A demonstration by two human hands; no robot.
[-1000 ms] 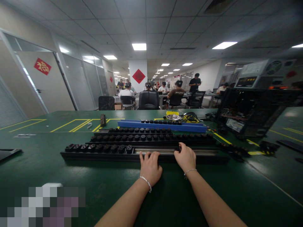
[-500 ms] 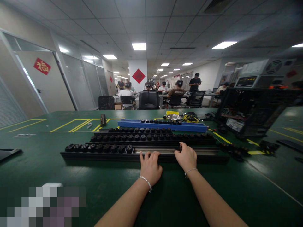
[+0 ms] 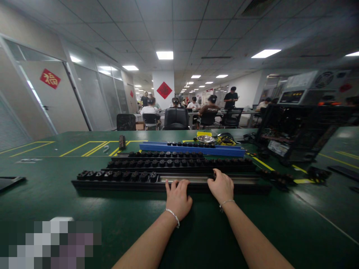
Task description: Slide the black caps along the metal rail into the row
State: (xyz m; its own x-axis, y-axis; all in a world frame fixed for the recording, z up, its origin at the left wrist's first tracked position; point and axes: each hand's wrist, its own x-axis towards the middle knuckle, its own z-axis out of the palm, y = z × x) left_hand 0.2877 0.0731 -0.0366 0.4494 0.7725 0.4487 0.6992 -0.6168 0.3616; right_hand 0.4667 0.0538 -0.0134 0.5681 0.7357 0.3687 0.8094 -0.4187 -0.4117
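A long black rail (image 3: 117,184) lies across the green table in front of me, with several black clip-like parts (image 3: 117,175) seated along its left half and a bare metal strip (image 3: 193,178) along its middle. My left hand (image 3: 177,197) rests on the rail's near edge, fingers curled over it. My right hand (image 3: 221,186) is closed at the rail just right of centre, its fingertips pinched on a small dark part I cannot make out. Both wrists wear thin bracelets.
Behind the near rail lie two more black rails (image 3: 179,163) full of parts and a blue rail (image 3: 193,148). A metal bowl (image 3: 205,139) and cables sit farther back. An open black computer case (image 3: 294,130) stands at right. Several people sit at distant desks.
My right hand has edged slightly up and to the right on the rail. My left hand has not moved.
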